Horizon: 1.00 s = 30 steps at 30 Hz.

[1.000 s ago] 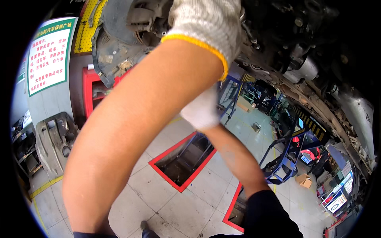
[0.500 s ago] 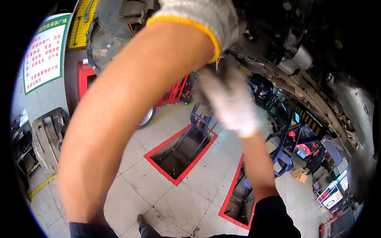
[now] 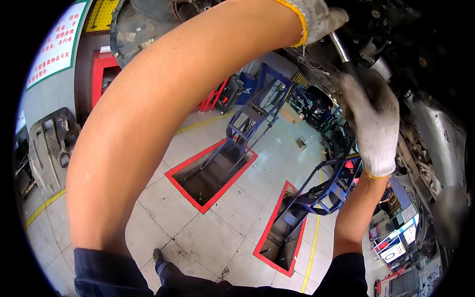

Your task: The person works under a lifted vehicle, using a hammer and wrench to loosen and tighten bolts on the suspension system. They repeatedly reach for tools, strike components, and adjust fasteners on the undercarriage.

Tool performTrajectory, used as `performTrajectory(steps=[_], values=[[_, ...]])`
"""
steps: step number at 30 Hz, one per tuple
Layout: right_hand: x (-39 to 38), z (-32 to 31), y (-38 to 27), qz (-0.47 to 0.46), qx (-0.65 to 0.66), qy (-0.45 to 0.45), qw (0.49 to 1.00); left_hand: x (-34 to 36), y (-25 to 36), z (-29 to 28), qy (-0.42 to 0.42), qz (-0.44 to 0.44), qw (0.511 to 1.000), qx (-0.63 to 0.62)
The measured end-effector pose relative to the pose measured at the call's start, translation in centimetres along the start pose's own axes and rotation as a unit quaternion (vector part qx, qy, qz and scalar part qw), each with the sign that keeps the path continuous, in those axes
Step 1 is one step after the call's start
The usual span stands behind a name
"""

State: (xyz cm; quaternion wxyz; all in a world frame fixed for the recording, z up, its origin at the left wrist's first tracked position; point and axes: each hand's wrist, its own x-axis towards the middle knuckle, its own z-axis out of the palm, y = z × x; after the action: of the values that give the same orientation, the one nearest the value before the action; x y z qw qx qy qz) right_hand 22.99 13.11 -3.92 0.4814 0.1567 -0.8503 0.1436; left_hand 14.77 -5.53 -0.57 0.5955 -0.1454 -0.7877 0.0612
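Note:
I look up at the underside of a raised car [image 3: 425,123]. My left hand [image 3: 321,17], in a grey knit glove with a yellow cuff, reaches up to the dark parts at the top and holds the upper end of a metal tool handle [image 3: 341,49]. My right hand [image 3: 373,123], in a white knit glove, grips the lower end of the same handle, just beneath the car's underbody. The tool's working end is hidden among the parts.
Below lies a tiled workshop floor with two red-bordered pits [image 3: 210,171] holding blue scissor lifts [image 3: 247,123]. A wheel hub and brake shield [image 3: 143,24] hang at the top left. A white wall sign [image 3: 54,42], a grey underbody panel [image 3: 49,148], and my shoe [image 3: 158,257] are visible.
My right hand has risen from mid-frame to the handle under the car and closed on it. My left hand has stayed up at the parts; my view has tilted.

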Motion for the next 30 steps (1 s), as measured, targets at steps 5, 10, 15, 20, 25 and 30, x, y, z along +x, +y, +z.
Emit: performTrajectory(steps=[5, 10, 15, 20, 25, 30], values=[[0.6, 15.1, -1.9, -0.046, 0.138, 0.177, 0.973, 0.6, 1.1, 2.7, 0.091, -0.119, 0.987, -0.051], [2.7, 23.1, 4.8, -0.163, -0.157, 0.195, 0.954, 1.5, 0.2, 1.3, 0.021, -0.072, 0.976, -0.204], [0.1, 16.7, 5.3, -0.078, -0.186, 0.057, 0.978, -2.0, 0.6, 8.6, 0.255, -0.158, 0.880, -0.369], [0.6, 8.4, -2.0, 0.271, -0.203, 0.097, 0.936, -28.0, -6.3, 18.8, 0.110, 0.037, 0.711, -0.694], [0.5, 2.8, -1.3, 0.119, -0.677, 0.126, 0.715, -51.6, -5.3, 29.8, -0.306, -0.369, 0.554, -0.681], [1.2, -1.2, -2.4, 0.071, -0.751, 0.105, 0.648, -57.9, -2.1, 32.0, -0.467, -0.427, 0.421, -0.650]])
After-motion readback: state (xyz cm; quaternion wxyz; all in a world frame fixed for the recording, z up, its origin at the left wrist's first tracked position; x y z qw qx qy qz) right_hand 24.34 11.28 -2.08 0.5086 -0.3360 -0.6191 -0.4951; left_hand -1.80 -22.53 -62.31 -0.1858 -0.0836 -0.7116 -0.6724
